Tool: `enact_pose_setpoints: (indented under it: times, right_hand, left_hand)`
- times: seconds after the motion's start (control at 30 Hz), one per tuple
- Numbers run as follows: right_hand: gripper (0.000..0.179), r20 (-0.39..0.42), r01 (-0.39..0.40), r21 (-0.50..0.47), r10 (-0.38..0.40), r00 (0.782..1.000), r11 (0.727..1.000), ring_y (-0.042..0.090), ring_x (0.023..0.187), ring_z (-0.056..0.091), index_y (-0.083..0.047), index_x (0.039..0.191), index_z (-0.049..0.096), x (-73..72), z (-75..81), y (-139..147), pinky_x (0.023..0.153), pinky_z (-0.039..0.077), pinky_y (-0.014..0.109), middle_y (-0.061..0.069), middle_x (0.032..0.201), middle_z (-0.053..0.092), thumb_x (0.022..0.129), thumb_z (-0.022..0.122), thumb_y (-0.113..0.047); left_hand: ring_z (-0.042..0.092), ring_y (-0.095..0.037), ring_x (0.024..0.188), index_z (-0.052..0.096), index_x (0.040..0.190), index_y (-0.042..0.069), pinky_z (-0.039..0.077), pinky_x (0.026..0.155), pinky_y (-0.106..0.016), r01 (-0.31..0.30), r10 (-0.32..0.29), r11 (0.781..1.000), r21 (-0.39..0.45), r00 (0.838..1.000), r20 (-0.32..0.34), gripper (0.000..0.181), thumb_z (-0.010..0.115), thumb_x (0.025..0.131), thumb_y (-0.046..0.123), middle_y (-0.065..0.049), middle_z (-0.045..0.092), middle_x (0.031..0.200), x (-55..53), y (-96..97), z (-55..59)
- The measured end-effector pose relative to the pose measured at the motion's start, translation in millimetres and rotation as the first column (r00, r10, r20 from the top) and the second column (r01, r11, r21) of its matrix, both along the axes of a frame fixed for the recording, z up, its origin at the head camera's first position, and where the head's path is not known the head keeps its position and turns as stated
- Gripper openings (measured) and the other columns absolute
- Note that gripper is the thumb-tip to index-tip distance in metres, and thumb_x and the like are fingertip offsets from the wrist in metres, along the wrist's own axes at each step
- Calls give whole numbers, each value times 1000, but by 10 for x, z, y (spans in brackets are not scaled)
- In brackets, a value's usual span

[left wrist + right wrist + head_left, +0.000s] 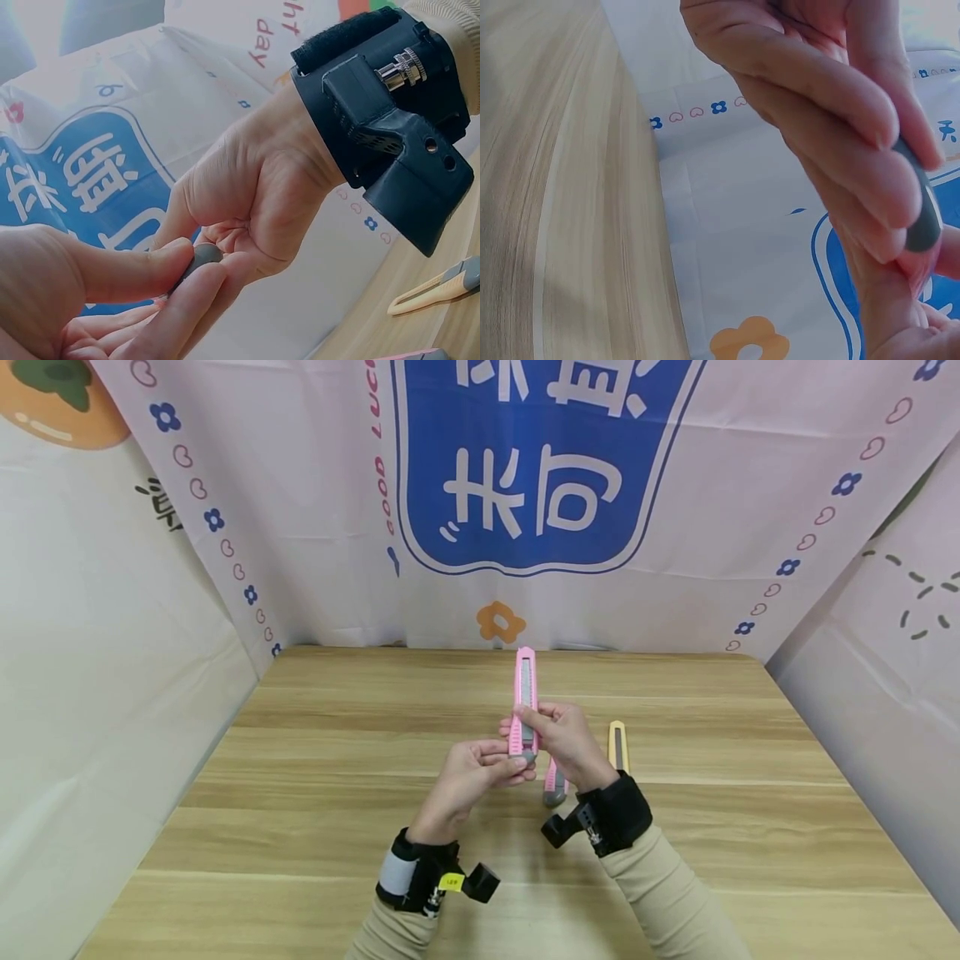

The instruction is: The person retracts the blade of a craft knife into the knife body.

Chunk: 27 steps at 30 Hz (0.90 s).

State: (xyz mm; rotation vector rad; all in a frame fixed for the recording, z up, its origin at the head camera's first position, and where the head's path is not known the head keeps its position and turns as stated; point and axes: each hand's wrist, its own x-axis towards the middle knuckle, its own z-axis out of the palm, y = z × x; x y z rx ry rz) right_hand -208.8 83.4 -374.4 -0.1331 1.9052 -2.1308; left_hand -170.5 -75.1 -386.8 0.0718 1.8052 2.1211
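A pink utility knife [527, 681] with a grey end cap stands roughly upright between both hands in the head view. My left hand [472, 774] pinches its grey lower end between thumb and fingers. Higher on the body, my right hand [566, 739] grips it, thumb across the front near the slider. The left wrist view shows the grey cap [201, 261] between the left fingertips; most of the pink body is hidden there. A second pink utility knife [556, 785] lies on the table, partly behind the right hand.
A yellow utility knife [617, 746] lies right of the right hand, its lower part covered by the wrist strap. The wood-grain table [300, 777] meets a printed cloth backdrop [322, 585] at its far edge, with cloth at both sides.
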Motion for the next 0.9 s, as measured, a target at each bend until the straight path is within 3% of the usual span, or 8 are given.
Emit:
enact_pose_setpoints:
  times: [0.23, 0.37, 0.57, 0.73, 0.9]
  right_hand:
    - [39, -8, -15, 4, 15, 1000, 1000, 9, 87, 72, 8, 131, 51, 0, -7, 14, 80, 59, 19, -11, 82, 75, 99, 53, -15]
    - [41, -5, -17, 21, 18, 1000, 1000, 6, 86, 72, 6, 133, 51, -3, 1, 34, 80, 58, 18, -13, 82, 75, 100, 53, -19]
    - [44, 0, -14, 32, 14, 1000, 999, 4, 86, 72, 3, 136, 49, 1, 32, 78, 80, 58, 18, -13, 85, 75, 100, 53, -21]
    - [43, 10, 6, 24, -6, 1000, 1000, 7, 88, 72, 3, 136, 49, 5, 62, 108, 80, 59, 19, -10, 87, 75, 99, 53, -19]
    - [45, 21, 23, 11, -23, 1000, 1000, 11, 89, 73, 4, 135, 49, -4, 66, 116, 80, 60, 22, -3, 92, 76, 99, 55, -22]
  left_hand:
    - [73, -9, 80, 60, 119, -10, 58, 92, -39, 0, 0, 1000, 19, 1000, -1, 31, 63, 90, 0, -11, 75, 99, 2, 12, 0]
    - [73, -9, 82, 59, 121, -9, 57, 94, -38, 17, -17, 999, 29, 1000, -5, 32, 62, 91, 1, -15, 74, 106, 3, 18, 9]
    - [73, -8, 84, 56, 125, -10, 55, 96, -41, 78, -77, 996, 37, 996, -39, 35, 60, 92, 1, -21, 71, 111, -5, 20, 12]
    - [73, -6, 82, 59, 122, -11, 57, 93, -39, 121, -121, 993, 13, 992, -42, 33, 61, 92, 3, -14, 76, 99, -18, 15, 3]
    - [73, -6, 80, 59, 121, -11, 59, 87, -31, 107, -107, 994, 6, 994, -14, 32, 61, 92, 1, -7, 77, 93, -21, 8, -12]
